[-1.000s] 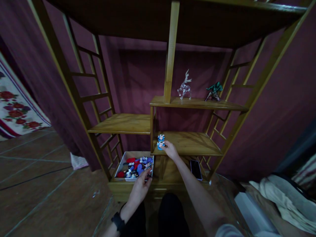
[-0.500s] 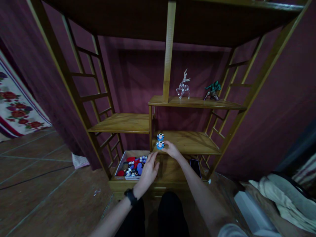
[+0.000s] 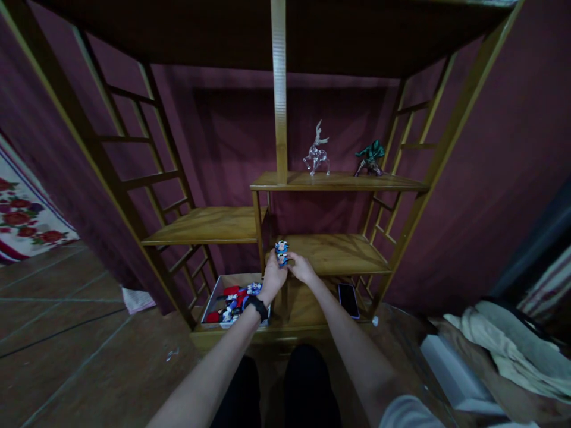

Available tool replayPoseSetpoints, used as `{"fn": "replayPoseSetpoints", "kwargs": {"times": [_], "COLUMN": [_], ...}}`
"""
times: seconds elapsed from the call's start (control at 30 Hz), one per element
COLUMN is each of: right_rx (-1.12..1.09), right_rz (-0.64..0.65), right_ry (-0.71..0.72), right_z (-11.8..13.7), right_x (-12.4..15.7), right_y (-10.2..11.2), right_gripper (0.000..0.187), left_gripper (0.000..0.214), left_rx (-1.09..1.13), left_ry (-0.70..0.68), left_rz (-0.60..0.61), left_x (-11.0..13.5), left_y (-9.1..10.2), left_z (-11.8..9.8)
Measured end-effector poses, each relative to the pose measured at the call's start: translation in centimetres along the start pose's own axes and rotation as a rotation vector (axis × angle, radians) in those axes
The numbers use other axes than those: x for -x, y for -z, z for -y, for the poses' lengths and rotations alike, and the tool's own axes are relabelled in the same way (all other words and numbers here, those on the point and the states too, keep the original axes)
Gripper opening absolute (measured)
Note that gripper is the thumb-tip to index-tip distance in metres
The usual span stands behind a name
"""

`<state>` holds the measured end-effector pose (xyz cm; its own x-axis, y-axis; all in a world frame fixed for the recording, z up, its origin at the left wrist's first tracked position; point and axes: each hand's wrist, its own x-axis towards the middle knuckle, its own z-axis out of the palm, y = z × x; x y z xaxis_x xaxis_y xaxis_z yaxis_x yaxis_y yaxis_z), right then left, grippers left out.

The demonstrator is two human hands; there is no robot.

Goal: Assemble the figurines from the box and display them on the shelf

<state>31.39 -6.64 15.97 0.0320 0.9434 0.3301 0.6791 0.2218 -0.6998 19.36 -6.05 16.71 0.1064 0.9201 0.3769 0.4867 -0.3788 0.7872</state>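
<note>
Two small blue-and-white figurines sit one behind the other at the left end of the lower right shelf (image 3: 339, 254). The nearer figurine (image 3: 282, 260) is between my hands. My left hand (image 3: 273, 278) has its fingers closed on it from the left. From the right, my right hand (image 3: 302, 268) pinches it with the fingertips. Just behind stands the farther figurine (image 3: 281, 245), close to my left fingertips. A black watch (image 3: 257, 308) is on my left wrist. The figurines' lower parts are partly hidden by my fingers.
An open box (image 3: 209, 303) of red, blue and white figurines stands at lower left, partly behind my left forearm. A phone (image 3: 348, 300) lies on the bottom board. Above are a clear deer figurine (image 3: 317, 153) and a green figure (image 3: 371, 158). A wooden post (image 3: 259, 232) borders the shelf's left side.
My left hand has moved up and forward from near the box to the nearer figurine. My right hand stays on that figurine. The view has shifted slightly to the right.
</note>
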Motion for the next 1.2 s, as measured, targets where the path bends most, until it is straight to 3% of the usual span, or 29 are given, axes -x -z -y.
{"fn": "replayPoseSetpoints", "kwargs": {"times": [0.43, 0.7, 1.2], "right_rx": [0.075, 0.187, 0.122], "right_rz": [-0.004, -0.02, -0.031], "right_ry": [0.012, 0.012, 0.009], "right_z": [0.2, 0.3, 0.2], "right_x": [0.2, 0.4, 0.6], "right_y": [0.3, 0.1, 0.0], "right_gripper": [0.042, 0.038, 0.042], "left_gripper": [0.069, 0.07, 0.073], "left_rx": [0.034, -0.018, -0.02], "left_ry": [-0.058, -0.057, -0.073], "left_rz": [-0.051, 0.027, 0.047], "left_x": [-0.3, -1.1, -1.0], "left_y": [-0.8, -0.6, -0.7], "left_z": [1.3, 1.4, 1.7]}}
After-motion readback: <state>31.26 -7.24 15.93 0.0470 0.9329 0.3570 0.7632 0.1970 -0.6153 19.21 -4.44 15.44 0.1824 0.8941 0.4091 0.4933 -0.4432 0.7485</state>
